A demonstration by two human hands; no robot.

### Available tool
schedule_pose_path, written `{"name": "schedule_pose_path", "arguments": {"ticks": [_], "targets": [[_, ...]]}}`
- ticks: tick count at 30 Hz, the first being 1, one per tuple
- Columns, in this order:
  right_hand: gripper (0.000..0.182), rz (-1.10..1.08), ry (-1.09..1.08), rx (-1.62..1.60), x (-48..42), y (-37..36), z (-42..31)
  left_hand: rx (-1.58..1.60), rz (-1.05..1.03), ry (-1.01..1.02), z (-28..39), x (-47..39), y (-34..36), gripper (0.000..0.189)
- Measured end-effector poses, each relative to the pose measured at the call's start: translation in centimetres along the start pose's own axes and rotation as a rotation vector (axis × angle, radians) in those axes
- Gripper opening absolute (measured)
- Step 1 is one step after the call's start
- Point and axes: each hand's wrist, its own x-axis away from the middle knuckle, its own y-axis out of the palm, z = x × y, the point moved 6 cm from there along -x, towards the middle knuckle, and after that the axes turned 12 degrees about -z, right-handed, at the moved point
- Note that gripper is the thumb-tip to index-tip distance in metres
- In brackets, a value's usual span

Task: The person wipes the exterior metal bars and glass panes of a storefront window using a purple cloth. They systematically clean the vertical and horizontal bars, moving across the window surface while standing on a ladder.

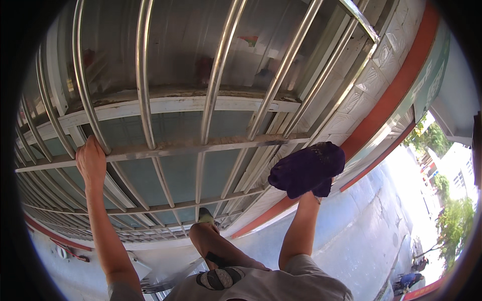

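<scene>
My left hand (91, 156) is closed around the horizontal rail of a stainless-steel window grille (177, 148), beside one of its upright bars. A folded dark purple cloth (310, 169) covers my right hand (309, 196), which holds it up near the grille's right end. The fingers under the cloth are hidden, and I cannot tell whether the cloth touches the rail. Behind the bars are dusty window panes (177, 129) and a white window frame (177, 105) with dirt along its ledge. One of my feet, in a shoe (205, 215), rests on the lower bars.
White wall tiles (367, 81) and a red band (395, 86) run along the right, next to a green sign (433, 81) with writing. Pavement (350, 222) lies well below. At lower left stand a parked vehicle (162, 282) and a red cable or hose (71, 252). People (410, 278) are far off at lower right.
</scene>
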Motion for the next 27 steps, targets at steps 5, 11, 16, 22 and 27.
{"name": "schedule_pose_path", "arguments": {"ticks": [5,11,16,22,27], "targets": [[0.039,-0.241,-0.256,-0.959,-5.9,2.9,0.1,-0.026,0.025,-0.027,-1.2,0.2,-0.5,0.020],[0.030,-0.290,-0.382,0.077,-9.7,4.5,-6.1,-0.062,-0.058,-0.003,0.7,0.7,0.9,0.020],[0.028,-0.310,-0.469,0.660,-14.3,0.7,-4.0,-0.003,0.197,-0.002,0.4,1.5,-0.9,0.025],[0.032,0.015,0.048,0.356,-16.6,-1.4,1.7,-0.009,0.229,-0.021,-0.3,1.7,-1.2,0.025],[0.038,-0.034,0.137,0.715,-17.9,-2.0,2.4,0.063,0.274,0.027,-0.4,1.6,-0.6,0.023]]}}
